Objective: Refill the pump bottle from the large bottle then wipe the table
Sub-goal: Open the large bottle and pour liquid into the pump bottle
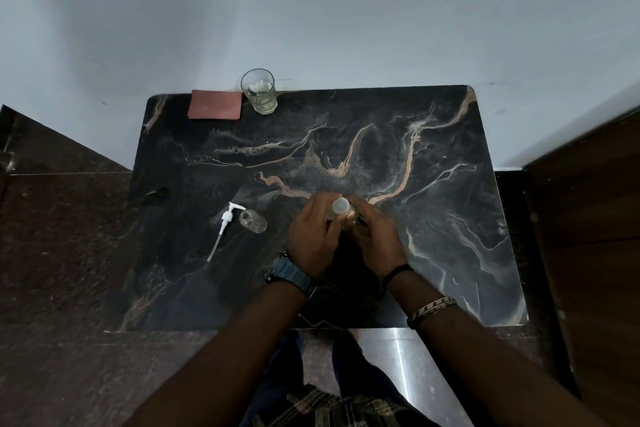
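Clear plastic was what we held: the large bottle (341,210) stood near the middle of the dark table (433,218), and we could see its pale round cap from above. Most of the bottle was hidden by our hands.

Our left hand (313,236) was curled around the left side of the bottle. Our right hand (372,232) was curled around the right side, with its fingers (351,217) bent close up by the cap. Both hands were wrapped tight on the bottle, not spread flat. We could not tell if the cap was on tight or loose.

Just to the left of our hands the little pump bottle (252,220) stood with its top open. It was clear glass or plastic, and we could not tell which. Right beside it, on its left, the white pump (225,225) lay flat on the table, with its long thin tube pointing toward us. The pump and the small bottle were very close, but we could not tell if they touched.

Far back, by the wall, a drinking glass (259,91) stood upright at the table's edge. Just beside it on the left a folded reddish cloth (215,105) lay flat. Both were well apart from our hands.

We wore a dark watch (289,276) on the left wrist and bands (431,310) on the right wrist.
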